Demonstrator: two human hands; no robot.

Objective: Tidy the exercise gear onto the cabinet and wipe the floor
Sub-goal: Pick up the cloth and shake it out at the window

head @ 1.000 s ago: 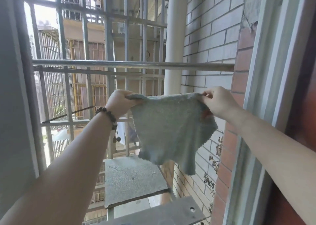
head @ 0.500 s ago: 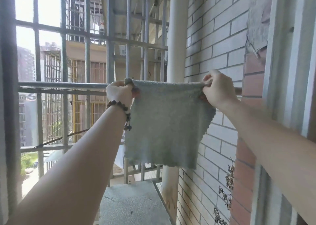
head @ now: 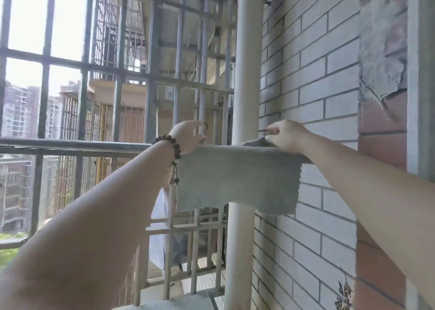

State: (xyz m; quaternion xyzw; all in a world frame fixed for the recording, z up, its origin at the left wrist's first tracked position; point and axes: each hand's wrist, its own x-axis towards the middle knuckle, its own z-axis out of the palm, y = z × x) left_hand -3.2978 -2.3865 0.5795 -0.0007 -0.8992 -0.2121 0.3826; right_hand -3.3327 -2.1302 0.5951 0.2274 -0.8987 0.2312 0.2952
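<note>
We see the cloth point(head: 237, 177) draped over the rail point(head: 70, 146), a horizontal metal bar that runs from the left edge of the view across to the brick wall point(head: 313, 78). The near half of the cloth hangs flat below the rail, its lower edge uneven and dipping lowest at the right, in front of the white pipe point(head: 247, 74) that stands upright just beside the wall. The left hand point(head: 188, 136) sits at the cloth's upper left corner, on the far side of the rail; its fingers look loosely curled over the top edge, but we cannot tell whether they grip the fabric or only rest against it. A beaded bracelet point(head: 170, 144) circles that wrist, with a short tassel hanging from it against the cloth's left edge. The right hand point(head: 286, 135) is at the upper right corner, its fingers bent down onto a raised fold of the cloth on top of the rail; the thumb and forefinger point left, held close together above the fold. Behind the rail stands a window grille point(head: 131, 74) of grey bars, and apartment blocks show through it.
</note>
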